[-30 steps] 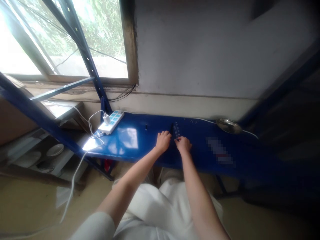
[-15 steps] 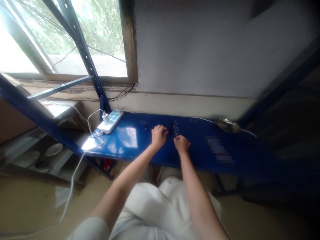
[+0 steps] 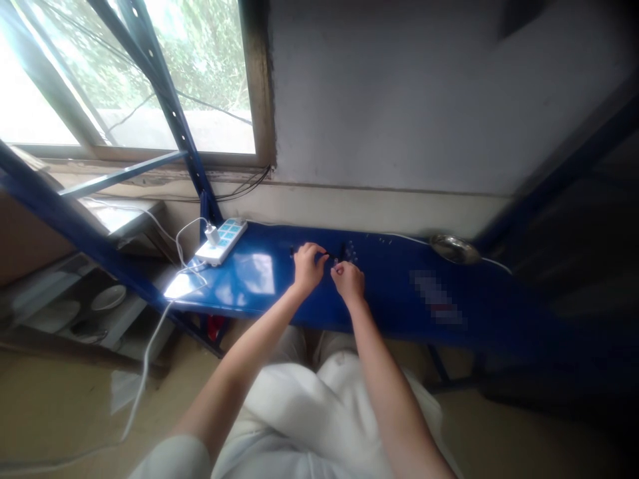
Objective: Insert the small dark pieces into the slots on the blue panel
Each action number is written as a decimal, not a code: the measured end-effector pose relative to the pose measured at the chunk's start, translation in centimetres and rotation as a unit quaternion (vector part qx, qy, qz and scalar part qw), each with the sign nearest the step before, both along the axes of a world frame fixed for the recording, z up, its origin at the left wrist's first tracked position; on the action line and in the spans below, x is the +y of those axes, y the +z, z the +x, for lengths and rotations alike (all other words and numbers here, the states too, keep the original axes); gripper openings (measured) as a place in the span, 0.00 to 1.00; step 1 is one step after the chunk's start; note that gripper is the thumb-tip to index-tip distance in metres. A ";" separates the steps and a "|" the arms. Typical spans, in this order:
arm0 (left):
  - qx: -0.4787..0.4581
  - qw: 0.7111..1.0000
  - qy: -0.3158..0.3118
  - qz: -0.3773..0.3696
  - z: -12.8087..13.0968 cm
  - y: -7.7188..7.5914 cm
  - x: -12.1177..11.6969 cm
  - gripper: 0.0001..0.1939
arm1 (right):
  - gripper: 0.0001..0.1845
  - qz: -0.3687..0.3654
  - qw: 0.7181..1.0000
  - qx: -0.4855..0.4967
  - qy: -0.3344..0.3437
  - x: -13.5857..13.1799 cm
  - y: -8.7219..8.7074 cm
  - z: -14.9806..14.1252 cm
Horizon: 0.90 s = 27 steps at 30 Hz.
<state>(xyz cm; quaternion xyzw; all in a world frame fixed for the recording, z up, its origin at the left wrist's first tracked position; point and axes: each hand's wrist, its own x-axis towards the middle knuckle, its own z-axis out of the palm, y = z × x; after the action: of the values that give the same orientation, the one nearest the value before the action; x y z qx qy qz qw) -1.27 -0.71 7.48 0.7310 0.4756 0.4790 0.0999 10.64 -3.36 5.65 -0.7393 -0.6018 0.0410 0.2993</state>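
Observation:
My left hand [image 3: 307,266] and my right hand [image 3: 348,279] rest close together on a glossy blue metal shelf [image 3: 259,279]. The left hand's fingers are curled around a small dark thin object [image 3: 325,254] that I cannot make out. Fingers of the right hand are pinched together just beside it, and whatever they hold is too small to name. A short row of small pale pieces [image 3: 352,249] lies on the shelf just behind the right hand, next to a dark upright strip [image 3: 342,251].
A white power strip [image 3: 222,241] with a plugged charger and white cable lies at the shelf's left end. A metal dish [image 3: 453,248] sits at the right. Blue rack struts cross the window at left. Plates [image 3: 104,297] sit on a lower shelf.
Both hands have shifted left along the shelf and a little farther back. The left hand's fingers have lifted from a flat fist into a curl around the small dark object.

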 end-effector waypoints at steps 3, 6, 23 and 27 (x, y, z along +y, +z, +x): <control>0.007 1.000 -0.001 0.008 -0.3 0.2 -0.1 0.02 | 0.08 -0.002 1.000 0.005 -0.003 0.1 -0.2 0.1; 0.025 1.000 -0.005 0.009 -0.4 0.4 -0.3 0.02 | 0.08 0.006 1.000 -0.012 0.004 0.2 -0.3 0.1; 0.140 0.985 -0.056 -0.085 -0.6 0.5 -0.5 0.06 | 0.08 0.051 0.996 -0.068 0.035 0.1 -1.0 -0.4; 0.219 0.970 -0.072 -0.083 -0.8 1.0 -0.2 0.08 | 0.10 0.049 0.995 -0.075 0.039 0.0 -1.3 -0.4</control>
<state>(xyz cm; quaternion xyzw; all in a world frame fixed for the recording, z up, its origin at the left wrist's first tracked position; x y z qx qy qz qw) -2.06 -0.92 8.49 0.8396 0.4700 0.2577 0.0884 10.24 -3.41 4.32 -0.7008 -0.6522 -0.0321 0.2872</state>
